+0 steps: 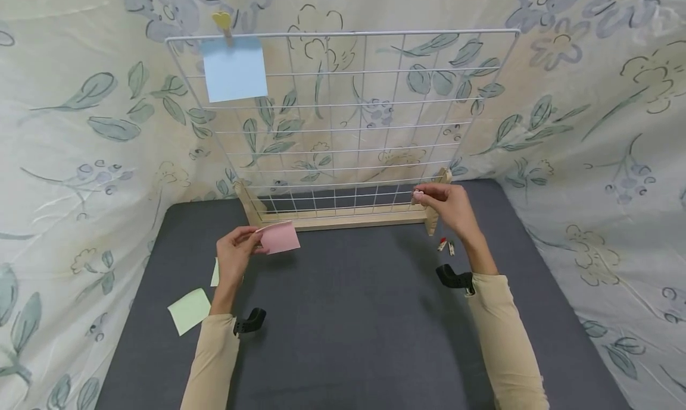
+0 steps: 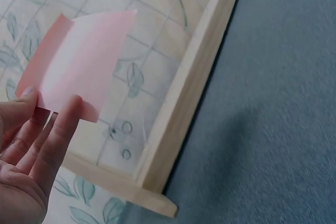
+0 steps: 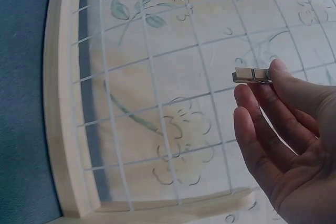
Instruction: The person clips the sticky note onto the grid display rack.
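My left hand [image 1: 234, 256] pinches a pink sticky note [image 1: 280, 237] by its edge, in front of the left foot of a white wire grid rack [image 1: 343, 106]. In the left wrist view the pink note [image 2: 86, 61] bends slightly between thumb and fingers. Near the rack's right foot, my right hand [image 1: 447, 205] holds a small wooden clothespin [image 3: 252, 75] between thumb and fingertips; a pink decoration [image 1: 417, 196] shows on it in the head view. At the grid's upper left hangs a blue note [image 1: 234, 69], under a clothespin with a yellow heart [image 1: 222, 21].
Two small clothespins [image 1: 446, 246] lie on the dark table [image 1: 343, 338] below the right hand. Green notes [image 1: 190, 311] lie at the left, one partly hidden behind the left hand. The rack stands on a wooden base [image 1: 354, 218] before a floral cloth [image 1: 600, 178].
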Motion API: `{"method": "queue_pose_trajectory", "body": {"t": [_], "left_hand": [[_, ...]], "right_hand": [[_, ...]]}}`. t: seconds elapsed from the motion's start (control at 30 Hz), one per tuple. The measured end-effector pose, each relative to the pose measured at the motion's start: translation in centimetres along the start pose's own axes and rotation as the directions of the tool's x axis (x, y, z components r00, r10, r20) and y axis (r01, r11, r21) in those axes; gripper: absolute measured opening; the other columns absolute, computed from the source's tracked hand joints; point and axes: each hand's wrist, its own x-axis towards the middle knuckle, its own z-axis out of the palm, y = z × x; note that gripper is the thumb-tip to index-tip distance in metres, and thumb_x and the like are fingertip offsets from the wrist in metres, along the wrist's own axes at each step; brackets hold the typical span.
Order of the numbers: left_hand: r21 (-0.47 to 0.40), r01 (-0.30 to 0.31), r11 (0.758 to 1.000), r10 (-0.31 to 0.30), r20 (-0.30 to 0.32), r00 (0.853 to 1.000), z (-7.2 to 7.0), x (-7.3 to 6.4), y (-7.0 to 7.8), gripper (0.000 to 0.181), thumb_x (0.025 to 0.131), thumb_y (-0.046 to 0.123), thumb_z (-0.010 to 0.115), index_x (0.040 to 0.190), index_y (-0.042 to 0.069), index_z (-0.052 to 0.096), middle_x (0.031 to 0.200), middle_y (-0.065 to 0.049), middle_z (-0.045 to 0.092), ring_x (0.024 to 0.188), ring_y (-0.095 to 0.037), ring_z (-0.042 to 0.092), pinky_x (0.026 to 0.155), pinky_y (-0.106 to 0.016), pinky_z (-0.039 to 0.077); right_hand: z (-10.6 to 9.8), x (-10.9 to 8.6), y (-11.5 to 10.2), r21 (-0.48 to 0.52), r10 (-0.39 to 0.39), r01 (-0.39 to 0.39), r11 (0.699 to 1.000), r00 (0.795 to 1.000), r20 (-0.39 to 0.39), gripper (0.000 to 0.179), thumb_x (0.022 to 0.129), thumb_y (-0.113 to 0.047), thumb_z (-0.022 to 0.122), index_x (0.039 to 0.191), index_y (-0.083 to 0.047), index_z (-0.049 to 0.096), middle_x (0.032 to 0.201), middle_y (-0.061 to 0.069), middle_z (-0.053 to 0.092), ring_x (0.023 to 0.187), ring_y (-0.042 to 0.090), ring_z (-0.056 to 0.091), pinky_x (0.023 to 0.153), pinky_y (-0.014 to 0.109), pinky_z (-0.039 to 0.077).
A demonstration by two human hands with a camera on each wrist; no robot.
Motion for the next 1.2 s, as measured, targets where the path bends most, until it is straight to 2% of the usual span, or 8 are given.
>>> {"method": "queue_pose_trajectory", "body": {"t": [0.13,0.23,0.47,0.6,0.77,0.93,1.13,1.2], "left_hand": [[0.008,-0.014,1.000,0.014,0.004,1.000,0.6,0.1,1.0,0.022,0.090,0.003,0.069,0.106,-0.012,0.066,0.087,-0.004,0.071,0.064,-0.012,0.069,0.062,-0.029,0.063],[0.016,-0.012,1.000,0.011,0.017,1.000,0.9,0.3,1.8,0.023,0.091,0.005,0.068,0.108,-0.011,0.066,0.093,-0.009,0.071,0.067,-0.013,0.070,0.064,-0.032,0.063],[0.042,-0.032,0.999,0.029,0.050,0.998,1.4,1.0,3.7,0.022,0.092,0.000,0.066,0.110,-0.013,0.065,0.103,-0.028,0.067,0.072,-0.020,0.073,0.065,-0.037,0.064],[0.022,-0.049,0.999,0.048,0.040,0.998,1.9,1.1,4.5,0.021,0.092,-0.001,0.065,0.110,-0.013,0.066,0.100,-0.023,0.069,0.071,-0.016,0.072,0.064,-0.033,0.063],[0.003,-0.087,0.996,0.087,0.018,0.996,2.4,1.1,5.0,0.020,0.092,0.001,0.066,0.107,-0.012,0.067,0.092,-0.011,0.070,0.068,-0.010,0.070,0.063,-0.034,0.063],[-0.021,-0.096,0.995,0.096,0.005,0.995,2.9,1.2,5.4,0.020,0.092,0.001,0.067,0.106,-0.012,0.066,0.089,-0.008,0.070,0.067,-0.010,0.070,0.064,-0.040,0.063],[-0.026,-0.115,0.993,0.115,-0.007,0.993,3.5,1.7,5.9,0.021,0.091,0.003,0.069,0.106,-0.012,0.068,0.094,-0.021,0.071,0.067,-0.009,0.071,0.062,-0.032,0.063],[-0.014,-0.130,0.991,0.130,-0.009,0.992,3.7,1.7,6.1,0.021,0.090,0.004,0.069,0.104,-0.012,0.068,0.095,-0.026,0.070,0.067,-0.008,0.070,0.062,-0.029,0.063]], "right_hand": [[-0.1,0.3,-1.1,-0.004,-0.021,0.021,1.000,1.000,0.005,0.027,0.096,-0.008,0.063,0.119,0.008,0.066,0.109,0.026,0.068,0.083,-0.004,0.062,0.077,0.014,0.053],[-0.1,0.8,-1.3,0.006,-0.029,0.029,1.000,1.000,0.009,0.029,0.097,-0.009,0.063,0.120,0.007,0.065,0.109,0.027,0.068,0.082,-0.006,0.061,0.077,0.014,0.053],[0.1,2.5,-0.1,0.029,-0.014,0.013,0.999,1.000,0.008,0.034,0.096,-0.025,0.065,0.124,-0.005,0.067,0.114,0.015,0.070,0.093,0.008,0.068,0.082,0.019,0.056],[0.3,3.1,-0.7,0.055,-0.026,0.026,0.998,1.000,0.010,0.036,0.095,-0.030,0.067,0.122,-0.006,0.069,0.114,0.011,0.071,0.098,0.016,0.068,0.090,0.028,0.057],[0.7,3.6,-1.8,0.063,-0.068,0.067,0.996,0.997,0.023,0.035,0.095,-0.026,0.067,0.121,-0.003,0.069,0.111,0.013,0.071,0.092,0.011,0.068,0.088,0.024,0.057],[1.1,4.3,-2.9,0.067,-0.093,0.091,0.994,0.995,0.027,0.031,0.095,-0.019,0.067,0.121,-0.002,0.068,0.112,0.017,0.070,0.087,0.002,0.066,0.080,0.017,0.056],[1.5,3.7,-5.9,0.032,-0.118,0.117,0.993,0.993,0.030,0.027,0.095,-0.007,0.064,0.118,0.007,0.067,0.109,0.023,0.069,0.083,-0.004,0.063,0.083,0.029,0.059],[1.6,3.7,-6.6,0.037,-0.121,0.120,0.992,0.992,0.040,0.027,0.095,-0.007,0.064,0.118,0.007,0.067,0.109,0.023,0.069,0.084,-0.003,0.063,0.085,0.028,0.058]]}}
